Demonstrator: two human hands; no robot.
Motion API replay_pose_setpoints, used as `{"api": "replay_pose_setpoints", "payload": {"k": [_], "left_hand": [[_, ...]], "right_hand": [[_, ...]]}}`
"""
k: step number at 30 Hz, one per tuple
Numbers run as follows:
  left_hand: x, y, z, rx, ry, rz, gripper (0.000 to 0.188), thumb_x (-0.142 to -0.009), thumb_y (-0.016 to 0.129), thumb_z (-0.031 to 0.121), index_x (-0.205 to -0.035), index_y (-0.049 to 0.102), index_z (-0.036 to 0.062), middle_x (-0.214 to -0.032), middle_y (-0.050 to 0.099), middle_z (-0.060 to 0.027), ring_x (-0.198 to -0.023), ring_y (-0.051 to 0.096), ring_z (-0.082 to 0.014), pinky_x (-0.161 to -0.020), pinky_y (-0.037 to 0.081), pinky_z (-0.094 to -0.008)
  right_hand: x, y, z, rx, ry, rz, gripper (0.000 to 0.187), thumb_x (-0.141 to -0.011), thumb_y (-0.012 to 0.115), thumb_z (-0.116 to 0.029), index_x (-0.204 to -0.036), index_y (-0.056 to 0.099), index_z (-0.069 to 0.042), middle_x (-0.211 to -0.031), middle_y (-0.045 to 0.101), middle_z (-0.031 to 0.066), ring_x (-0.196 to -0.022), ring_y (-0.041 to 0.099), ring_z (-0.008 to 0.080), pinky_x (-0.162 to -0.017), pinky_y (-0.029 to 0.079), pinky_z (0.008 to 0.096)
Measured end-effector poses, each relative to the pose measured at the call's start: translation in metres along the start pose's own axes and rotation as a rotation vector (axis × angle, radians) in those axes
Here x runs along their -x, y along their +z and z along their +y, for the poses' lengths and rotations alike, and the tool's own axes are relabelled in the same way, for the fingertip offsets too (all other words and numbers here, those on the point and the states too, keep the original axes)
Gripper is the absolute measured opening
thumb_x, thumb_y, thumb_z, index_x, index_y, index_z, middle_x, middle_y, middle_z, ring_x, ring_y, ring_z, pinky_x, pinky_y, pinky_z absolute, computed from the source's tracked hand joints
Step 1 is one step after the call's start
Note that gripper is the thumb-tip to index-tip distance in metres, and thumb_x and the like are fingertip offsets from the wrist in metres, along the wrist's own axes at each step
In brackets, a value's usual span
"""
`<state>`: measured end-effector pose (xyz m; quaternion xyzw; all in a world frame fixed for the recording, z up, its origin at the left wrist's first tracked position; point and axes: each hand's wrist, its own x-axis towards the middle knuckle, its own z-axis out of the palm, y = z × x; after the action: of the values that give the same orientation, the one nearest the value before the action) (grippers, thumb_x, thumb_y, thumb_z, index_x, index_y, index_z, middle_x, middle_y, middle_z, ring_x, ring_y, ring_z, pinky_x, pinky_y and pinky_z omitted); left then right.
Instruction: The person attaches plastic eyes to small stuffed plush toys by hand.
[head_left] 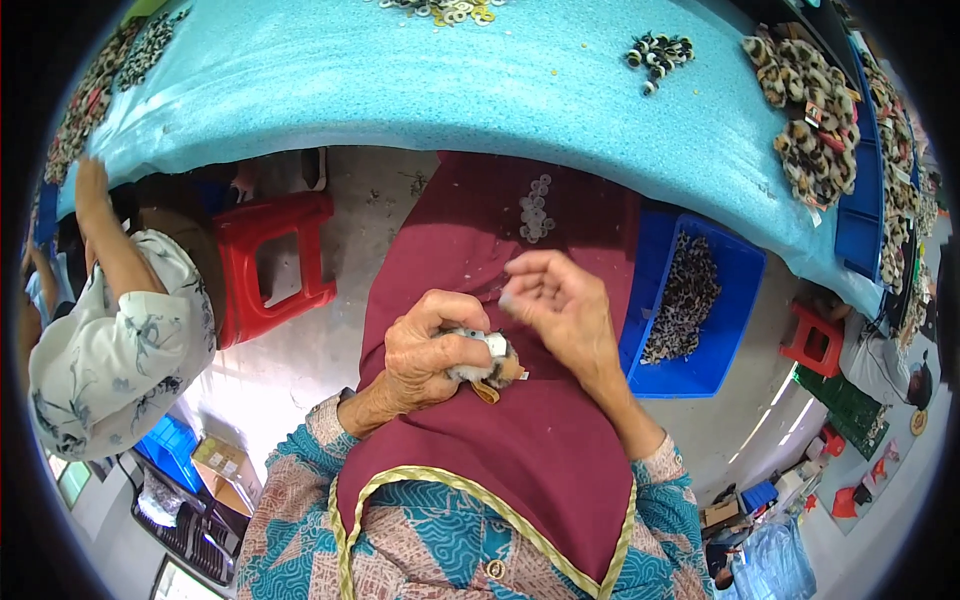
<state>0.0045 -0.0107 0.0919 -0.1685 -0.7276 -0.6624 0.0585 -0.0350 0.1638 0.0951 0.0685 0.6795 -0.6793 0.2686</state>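
Note:
My left hand (pixel 437 345) is closed around a small plush piece (pixel 503 374) above my lap. The piece has mottled brown, black and white fur, a tan loop and a white part at its top by my thumb and index finger. Just right of it, my right hand (pixel 562 312) is lifted, fingers loosely bent and apart. Its fingertips are blurred, and I see no thing between them. Beyond both hands, several clear plastic washers (pixel 537 210) lie on my maroon apron (pixel 420 260).
A turquoise-covered table (pixel 400 90) spans the front, bearing black-and-white round pieces (pixel 660 56) and spotted plush pieces (pixel 815 120). On my right stands a blue bin (pixel 735 300) of small speckled pieces. Left are a red stool (pixel 275 265) and another person (pixel 130 330).

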Motion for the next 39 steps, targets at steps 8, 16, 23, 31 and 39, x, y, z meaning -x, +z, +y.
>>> {"api": "replay_pose_setpoints", "payload": {"k": [8, 16, 23, 31, 39], "left_hand": [[0.002, 0.000, -0.001, -0.063, -0.040, 0.008, 0.017, -0.061, 0.075, 0.001, -0.072, 0.064, 0.0073, -0.088, 0.054, -0.0076, -0.074, 0.056, -0.0157, -0.058, 0.046, -0.0246], [-0.001, 0.005, -0.001, -0.100, -0.043, 0.063, 0.021, -0.058, 0.074, -0.003, -0.073, 0.065, 0.0080, -0.088, 0.055, -0.0060, -0.074, 0.055, -0.0137, -0.055, 0.045, -0.0230], [-0.010, 0.013, 0.003, -0.085, -0.428, 0.117, 0.044, -0.063, 0.057, -0.012, -0.105, 0.058, 0.0007, -0.093, 0.059, -0.0105, -0.077, 0.062, -0.0167, -0.066, 0.050, -0.0266], [-0.002, 0.011, -0.010, 0.082, -0.607, 0.068, 0.036, -0.067, 0.058, -0.010, -0.101, 0.061, 0.0014, -0.086, 0.063, -0.0065, -0.080, 0.061, -0.0129, -0.070, 0.049, -0.0246], [0.005, 0.015, -0.013, 0.184, -0.713, 0.097, 0.029, -0.070, 0.058, -0.010, -0.096, 0.060, 0.0014, -0.085, 0.064, -0.0051, -0.079, 0.061, -0.0112, -0.070, 0.049, -0.0243]], "right_hand": [[0.021, 0.004, -0.008, -0.129, 0.014, -0.067, 0.025, -0.080, 0.059, 0.007, -0.104, 0.054, 0.004, -0.088, 0.063, 0.0108, -0.083, 0.062, 0.0124, -0.074, 0.052, 0.0234], [0.022, 0.006, -0.004, -0.221, 0.001, -0.012, 0.025, -0.080, 0.058, 0.007, -0.104, 0.052, 0.005, -0.090, 0.063, 0.0126, -0.084, 0.063, 0.0138, -0.074, 0.052, 0.0236], [0.018, 0.007, 0.001, -0.172, -0.140, 0.046, 0.025, -0.080, 0.058, 0.008, -0.103, 0.052, 0.005, -0.089, 0.063, 0.0120, -0.084, 0.063, 0.0128, -0.073, 0.052, 0.0227], [0.006, 0.012, 0.007, -0.072, -0.085, 0.139, 0.026, -0.077, 0.060, 0.006, -0.102, 0.053, 0.003, -0.086, 0.062, 0.0110, -0.078, 0.064, 0.0126, -0.067, 0.053, 0.0242], [0.015, 0.006, 0.008, 0.118, 0.004, -0.086, 0.026, -0.073, 0.069, 0.005, -0.091, 0.051, 0.004, -0.079, 0.062, 0.0091, -0.074, 0.065, 0.0130, -0.060, 0.055, 0.0227]]}}
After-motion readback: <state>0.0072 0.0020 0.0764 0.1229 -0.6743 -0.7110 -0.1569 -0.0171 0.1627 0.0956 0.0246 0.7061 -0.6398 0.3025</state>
